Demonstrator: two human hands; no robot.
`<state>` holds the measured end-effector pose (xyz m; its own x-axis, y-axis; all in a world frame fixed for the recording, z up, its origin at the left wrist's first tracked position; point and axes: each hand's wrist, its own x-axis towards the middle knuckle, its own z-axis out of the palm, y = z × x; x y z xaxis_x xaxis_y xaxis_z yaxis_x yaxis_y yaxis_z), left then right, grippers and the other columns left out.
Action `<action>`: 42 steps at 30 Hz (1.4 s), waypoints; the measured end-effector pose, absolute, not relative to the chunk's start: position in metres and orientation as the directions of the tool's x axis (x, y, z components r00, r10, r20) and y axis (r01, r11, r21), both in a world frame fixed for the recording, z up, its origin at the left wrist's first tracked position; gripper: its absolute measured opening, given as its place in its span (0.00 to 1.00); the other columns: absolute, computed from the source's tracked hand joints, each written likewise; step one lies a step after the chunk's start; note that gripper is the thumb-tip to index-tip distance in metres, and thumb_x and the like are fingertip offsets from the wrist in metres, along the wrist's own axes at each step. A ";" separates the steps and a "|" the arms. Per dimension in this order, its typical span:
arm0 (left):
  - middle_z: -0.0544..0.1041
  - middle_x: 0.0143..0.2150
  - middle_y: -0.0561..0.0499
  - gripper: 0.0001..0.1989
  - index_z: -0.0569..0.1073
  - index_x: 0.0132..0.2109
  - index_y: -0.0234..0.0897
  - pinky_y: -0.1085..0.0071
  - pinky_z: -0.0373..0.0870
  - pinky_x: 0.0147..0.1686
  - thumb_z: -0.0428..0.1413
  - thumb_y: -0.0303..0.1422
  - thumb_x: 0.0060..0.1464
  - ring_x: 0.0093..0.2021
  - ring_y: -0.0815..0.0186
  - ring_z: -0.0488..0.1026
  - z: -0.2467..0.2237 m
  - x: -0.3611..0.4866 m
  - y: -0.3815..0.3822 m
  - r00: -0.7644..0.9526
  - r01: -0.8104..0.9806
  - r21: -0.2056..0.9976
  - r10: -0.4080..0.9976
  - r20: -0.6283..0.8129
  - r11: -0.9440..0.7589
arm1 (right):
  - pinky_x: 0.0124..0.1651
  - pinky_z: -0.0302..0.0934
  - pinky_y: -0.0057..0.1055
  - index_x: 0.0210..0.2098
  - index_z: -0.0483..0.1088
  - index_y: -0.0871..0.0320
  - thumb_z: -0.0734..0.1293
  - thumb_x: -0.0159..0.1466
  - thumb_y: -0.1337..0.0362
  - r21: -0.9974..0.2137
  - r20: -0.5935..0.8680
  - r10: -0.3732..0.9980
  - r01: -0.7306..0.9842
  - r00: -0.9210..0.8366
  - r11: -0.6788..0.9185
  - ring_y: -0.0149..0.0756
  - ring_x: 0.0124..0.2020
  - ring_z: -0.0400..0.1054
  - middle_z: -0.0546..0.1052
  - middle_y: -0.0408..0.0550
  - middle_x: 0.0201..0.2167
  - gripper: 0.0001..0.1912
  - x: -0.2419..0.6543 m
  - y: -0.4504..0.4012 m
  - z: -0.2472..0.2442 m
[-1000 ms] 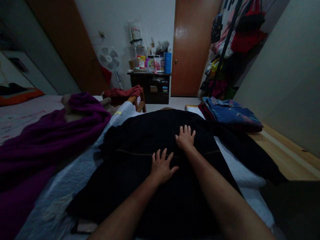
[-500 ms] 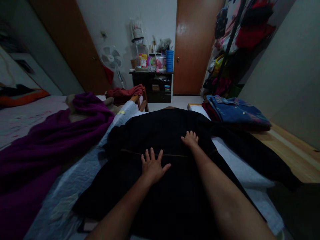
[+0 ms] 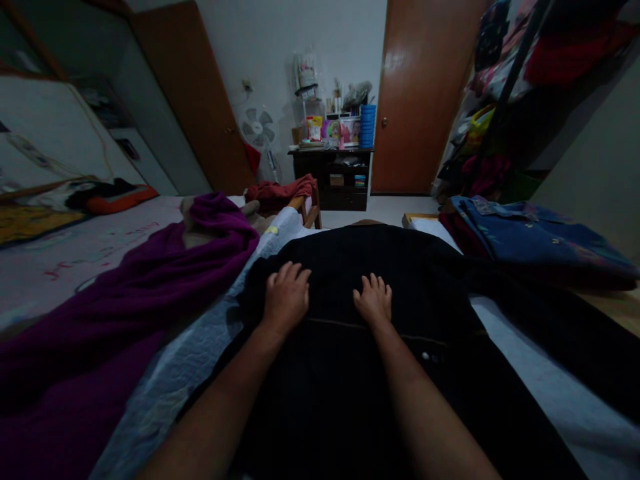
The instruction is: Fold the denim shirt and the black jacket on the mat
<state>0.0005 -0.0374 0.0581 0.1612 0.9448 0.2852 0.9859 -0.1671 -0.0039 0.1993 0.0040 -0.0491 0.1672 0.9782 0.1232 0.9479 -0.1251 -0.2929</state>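
A black long-sleeved garment point(image 3: 340, 373) lies spread over a bed with a pale cover point(image 3: 530, 360), one sleeve stretched out to the right. My left hand point(image 3: 287, 293) rests on its upper left part, palm down with the fingers slightly bent and apart. On the upper middle of the cloth lies my right hand point(image 3: 374, 299), palm down, fingers spread. Neither hand holds anything. A thin light seam line runs across the garment near both hands.
Purple cloth point(image 3: 200, 267) lies at the left. Folded denim clothing point(image 3: 540, 233) sits on a stack at the right. Beyond the bed are a reddish cloth point(image 3: 280, 190), a dark shelf unit point(image 3: 330, 180), a fan point(image 3: 259, 128) and a door point(image 3: 425, 100).
My left hand has moved up and left over the black garment, its fingers less spread. My right hand is a little nearer the seam. The view has turned slightly left.
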 end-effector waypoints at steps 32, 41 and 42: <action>0.61 0.63 0.40 0.24 0.67 0.58 0.36 0.47 0.29 0.64 0.38 0.22 0.58 0.68 0.55 0.46 0.072 -0.031 0.097 0.283 0.953 -0.222 0.867 0.411 -0.207 | 0.64 0.34 0.50 0.62 0.58 0.59 0.58 0.62 0.56 -0.334 0.073 0.980 0.931 0.184 -0.149 0.50 0.67 0.42 0.55 0.55 0.66 0.30 0.197 0.010 -0.045; 0.72 0.56 0.48 0.18 0.73 0.51 0.45 0.62 0.49 0.61 0.46 0.28 0.57 0.62 0.63 0.60 0.019 -0.005 0.111 0.550 0.824 -0.116 0.832 -0.072 -0.555 | 0.65 0.33 0.49 0.62 0.58 0.59 0.58 0.62 0.56 -0.339 0.058 0.981 0.928 0.185 -0.155 0.49 0.67 0.42 0.55 0.56 0.66 0.30 0.196 0.011 -0.043; 0.74 0.53 0.46 0.18 0.73 0.51 0.43 0.62 0.49 0.61 0.48 0.28 0.56 0.60 0.61 0.64 0.014 -0.008 0.113 0.503 0.849 -0.128 0.858 -0.102 -0.513 | 0.65 0.32 0.49 0.62 0.58 0.58 0.58 0.62 0.56 -0.341 0.053 0.981 0.927 0.185 -0.157 0.49 0.67 0.42 0.55 0.55 0.66 0.30 0.196 0.011 -0.042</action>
<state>-0.0081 0.1130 0.0136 0.5031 0.8582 -0.1019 0.8489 -0.5129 -0.1278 0.1958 0.0106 -0.0425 0.1855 0.9812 0.0530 0.9270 -0.1569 -0.3407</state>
